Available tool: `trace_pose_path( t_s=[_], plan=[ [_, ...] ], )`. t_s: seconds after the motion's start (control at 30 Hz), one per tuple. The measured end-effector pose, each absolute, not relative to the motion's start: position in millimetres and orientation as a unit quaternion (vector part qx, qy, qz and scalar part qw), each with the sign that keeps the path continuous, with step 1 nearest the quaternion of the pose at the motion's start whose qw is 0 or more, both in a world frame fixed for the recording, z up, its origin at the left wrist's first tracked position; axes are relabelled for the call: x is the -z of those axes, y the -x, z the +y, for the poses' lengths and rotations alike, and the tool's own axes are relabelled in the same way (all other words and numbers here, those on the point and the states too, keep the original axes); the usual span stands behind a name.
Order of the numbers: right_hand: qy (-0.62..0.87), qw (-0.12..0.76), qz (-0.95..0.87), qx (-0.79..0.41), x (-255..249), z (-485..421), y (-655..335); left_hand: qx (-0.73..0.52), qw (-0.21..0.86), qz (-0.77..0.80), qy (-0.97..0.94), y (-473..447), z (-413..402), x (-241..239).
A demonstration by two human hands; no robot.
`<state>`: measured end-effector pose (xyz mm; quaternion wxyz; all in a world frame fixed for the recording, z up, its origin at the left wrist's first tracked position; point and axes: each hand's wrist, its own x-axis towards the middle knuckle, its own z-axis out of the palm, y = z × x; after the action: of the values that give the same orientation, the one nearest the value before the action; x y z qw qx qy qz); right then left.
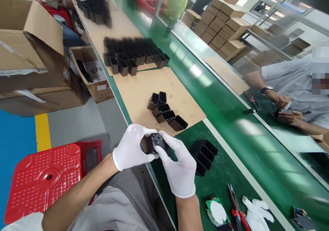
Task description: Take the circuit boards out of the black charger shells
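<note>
In white gloves, both hands meet over the bench edge around one small black plastic housing. My left hand grips its side between thumb and fingers. My right hand pinches a dark grey cap at the housing's end; whether the cap is fully seated cannot be made out. Just beyond, several open black housings lie on a brown board. To the right of my right hand, more open black housings stand side by side on the green mat.
Near the right front lie a green circuit board, red-handled pliers and a spare white glove. Rows of black housings fill the far board. A red stool and cartons stand left. Across the bench, a co-worker's hands hold something small.
</note>
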<state>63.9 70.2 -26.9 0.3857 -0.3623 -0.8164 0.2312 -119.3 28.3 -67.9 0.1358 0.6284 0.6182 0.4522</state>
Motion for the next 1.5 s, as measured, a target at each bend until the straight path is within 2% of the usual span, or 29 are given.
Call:
trace_pose_path(
  t_s=[0.33,0.5,0.9,1.23,1.5],
  plan=[
    [0.387,0.349,-0.838,-0.161,26.4,70.5,-64.6,-0.447,0.075,0.635,-0.626,110.0,30.8,77.4],
    [0.386,0.371,-0.836,-0.121,28.4,67.7,-62.3,-0.447,0.062,0.643,-0.618,105.8,32.4,77.4],
    [0.423,0.355,-0.829,-0.09,33.2,59.9,-53.5,-0.477,0.027,0.65,-0.591,93.8,28.2,90.0],
    [0.443,0.396,-0.804,-0.036,42.8,44.6,-37.4,-0.515,0.016,0.65,-0.559,82.2,25.2,95.6],
    [0.435,0.331,-0.836,0.043,46.6,45.2,-38.8,-0.514,-0.007,0.661,-0.546,80.8,23.1,91.4]
  ],
)
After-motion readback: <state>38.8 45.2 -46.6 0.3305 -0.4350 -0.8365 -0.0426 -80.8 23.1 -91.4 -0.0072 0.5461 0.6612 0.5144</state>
